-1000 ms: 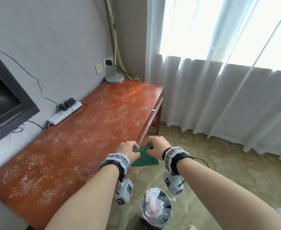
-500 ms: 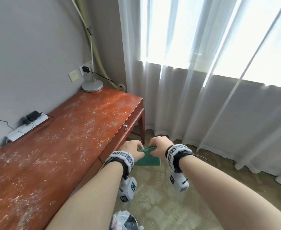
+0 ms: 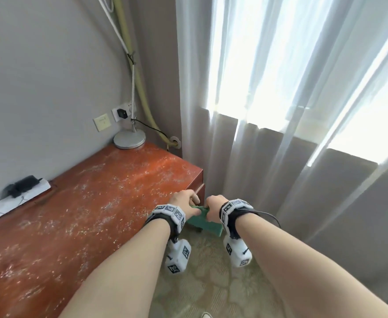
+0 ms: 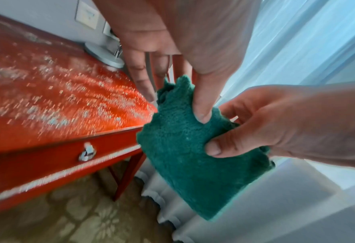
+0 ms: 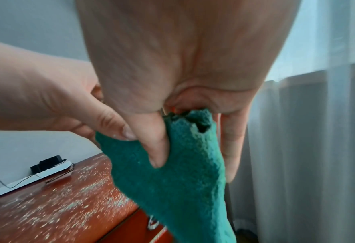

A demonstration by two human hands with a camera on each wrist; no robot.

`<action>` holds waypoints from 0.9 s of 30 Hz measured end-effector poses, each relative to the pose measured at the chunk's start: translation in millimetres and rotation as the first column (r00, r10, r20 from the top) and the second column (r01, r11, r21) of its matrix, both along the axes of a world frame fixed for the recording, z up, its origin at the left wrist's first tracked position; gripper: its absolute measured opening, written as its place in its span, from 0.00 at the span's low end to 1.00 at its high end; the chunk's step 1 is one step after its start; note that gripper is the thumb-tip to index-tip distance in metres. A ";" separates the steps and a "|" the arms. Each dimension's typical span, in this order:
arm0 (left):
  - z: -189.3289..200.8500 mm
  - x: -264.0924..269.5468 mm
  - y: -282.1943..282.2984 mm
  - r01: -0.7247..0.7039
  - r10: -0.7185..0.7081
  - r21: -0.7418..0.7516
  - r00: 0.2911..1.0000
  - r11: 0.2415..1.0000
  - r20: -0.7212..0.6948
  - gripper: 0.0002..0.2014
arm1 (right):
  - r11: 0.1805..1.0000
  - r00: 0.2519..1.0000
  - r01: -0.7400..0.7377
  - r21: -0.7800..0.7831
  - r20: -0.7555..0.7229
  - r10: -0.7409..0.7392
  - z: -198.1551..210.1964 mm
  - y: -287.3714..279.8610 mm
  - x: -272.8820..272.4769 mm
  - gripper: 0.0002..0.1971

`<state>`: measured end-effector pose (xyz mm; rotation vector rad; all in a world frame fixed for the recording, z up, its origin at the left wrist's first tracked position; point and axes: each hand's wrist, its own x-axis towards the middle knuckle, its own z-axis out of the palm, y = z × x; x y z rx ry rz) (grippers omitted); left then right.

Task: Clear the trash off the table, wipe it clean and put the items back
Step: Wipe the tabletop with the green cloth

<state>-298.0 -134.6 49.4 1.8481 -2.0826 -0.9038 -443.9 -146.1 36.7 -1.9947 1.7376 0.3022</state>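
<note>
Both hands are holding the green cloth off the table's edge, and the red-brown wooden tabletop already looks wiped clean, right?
Not quite: the red-brown wooden tabletop is not clean; pale specks cover it, as the head view shows. The rest holds: the left hand and right hand both pinch the green cloth off the table's edge.

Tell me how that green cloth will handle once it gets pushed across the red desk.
Probably floppy: the green cloth sags below where the left hand and right hand pinch it. It looks light, since fingertips alone hold it up. Its nubby weave should drag rather than slide on the red desk, likely catching the pale specks, and it may bunch unless pressed flat.
</note>
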 end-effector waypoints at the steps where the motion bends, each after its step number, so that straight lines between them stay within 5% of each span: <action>1: 5.7 0.9 -18.5 0.012 -0.012 -0.003 1.000 1.000 0.023 0.10 | 0.999 1.000 -0.030 -0.009 -0.009 0.030 3.5 -20.5 1.8 0.17; 8: 23.6 22.9 -115.8 -0.166 0.167 -0.043 0.986 0.985 0.026 0.07 | 0.981 0.983 -0.180 -0.070 -0.038 0.178 22.1 -142.7 23.1 0.02; 17: -42.5 94.4 -202.0 -0.426 0.418 0.099 0.904 0.899 0.087 0.07 | 0.951 0.951 -0.309 0.014 -0.002 0.309 -38.5 -283.5 77.7 0.13; 23: -88.7 131.3 -272.8 -0.619 0.587 0.122 0.778 0.775 0.224 0.02 | 0.935 0.933 -0.353 -0.030 0.067 0.354 -72.4 -403.9 111.3 0.12; 27: -109.3 145.2 -305.4 -0.637 0.560 0.149 0.749 0.757 0.354 0.15 | 0.951 0.938 -0.290 -0.107 0.165 0.305 -82.7 -470.1 128.3 0.14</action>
